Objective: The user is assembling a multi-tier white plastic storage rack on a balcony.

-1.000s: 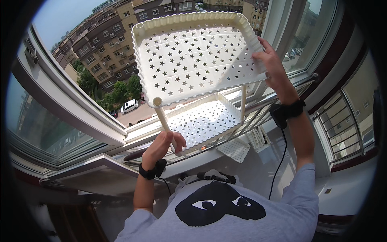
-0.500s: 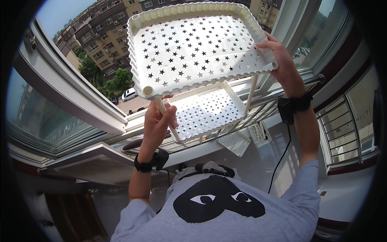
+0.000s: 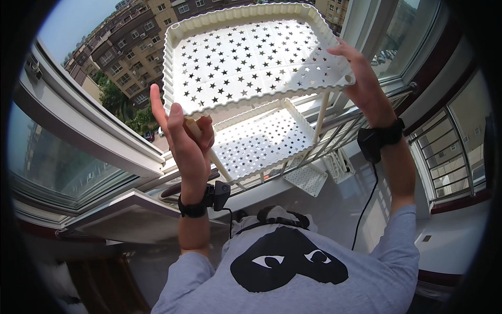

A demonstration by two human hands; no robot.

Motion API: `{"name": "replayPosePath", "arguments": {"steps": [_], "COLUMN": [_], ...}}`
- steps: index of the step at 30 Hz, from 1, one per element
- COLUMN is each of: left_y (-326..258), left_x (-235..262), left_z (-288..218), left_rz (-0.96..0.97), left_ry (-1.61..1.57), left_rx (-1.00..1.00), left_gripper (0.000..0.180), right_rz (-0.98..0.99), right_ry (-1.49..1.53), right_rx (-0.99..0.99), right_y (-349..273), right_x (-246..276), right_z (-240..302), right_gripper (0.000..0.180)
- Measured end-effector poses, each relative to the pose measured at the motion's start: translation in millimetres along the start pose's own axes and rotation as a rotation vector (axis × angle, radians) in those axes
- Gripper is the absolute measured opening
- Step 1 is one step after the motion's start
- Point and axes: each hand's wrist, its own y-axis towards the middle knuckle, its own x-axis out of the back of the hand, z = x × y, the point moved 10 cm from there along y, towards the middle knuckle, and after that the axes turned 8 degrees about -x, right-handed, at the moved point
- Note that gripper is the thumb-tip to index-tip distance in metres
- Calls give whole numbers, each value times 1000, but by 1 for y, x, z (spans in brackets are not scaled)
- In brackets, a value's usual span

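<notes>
I hold the white star-perforated shelf tray [image 3: 251,57] up in front of me, level with the open window, so that its corner sockets line up over the posts of the rack below. My right hand [image 3: 361,78] grips the tray's right edge near the corner, fingers curled over the wavy rim and thumb underneath, carrying most of the weight. My left hand [image 3: 185,136] is closed around the top of a cream support post [image 3: 209,152], with the forefinger stretched straight up beside the tray's near left corner; I keep the post upright there because that corner has to sit on it. I cannot tell whether the post's tip is already touching the tray's underside, as my fingers cover it.

Under the raised tray sits the lower shelf tray [image 3: 261,141], the same star pattern, resting on the window ledge [image 3: 293,183]. Another post [image 3: 320,118] stands at its right corner, reaching up to the upper tray's right socket.

Just beside the lower tray, on the ledge, lie a small perforated white piece [image 3: 308,179] and a slotted white part [image 3: 337,166]. The window frame [image 3: 89,136] runs along my left, and metal railing bars [image 3: 444,152] stand to my right. Apartment buildings [image 3: 130,47] and trees lie far below outside. Both wrists wear black bands, and a cable [image 3: 366,206] hangs from the right one down to my grey shirt, close enough to the rack to snag.
</notes>
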Motion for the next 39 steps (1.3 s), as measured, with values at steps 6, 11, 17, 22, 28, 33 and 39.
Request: {"name": "replayPosePath", "arguments": {"steps": [6, 11, 17, 22, 28, 33, 39], "left_y": [-4, -8, -5, -7, -10, -11, -11], "left_x": [2, -2, -5, -5, -6, 1, 17], "left_z": [1, -5, -8, -11, -9, -4, -5], "left_rz": [40, 29, 90, 66, 152, 128, 70], "left_ry": [168, 137, 30, 125, 158, 126, 119], "left_rx": [-87, -105, -195, -258, -258, -263, -246], "left_gripper": [52, 52, 47, 44, 45, 43, 36], "right_rz": [-201, -196, -80, 25, 42, 51, 115], "right_ry": [308, 300, 168, 33, 30, 126, 224], "right_rx": [108, 63, 115, 9, -18, -38, -9], "right_y": [-19, -25, -22, -18, -21, -22, -24], "right_x": [15, 16, 11, 5, 0, 1, -2], "right_z": [-34, -52, -32, -37, -51, -53, -46], "right_gripper": [77, 79, 91, 93, 83, 61, 66]}}
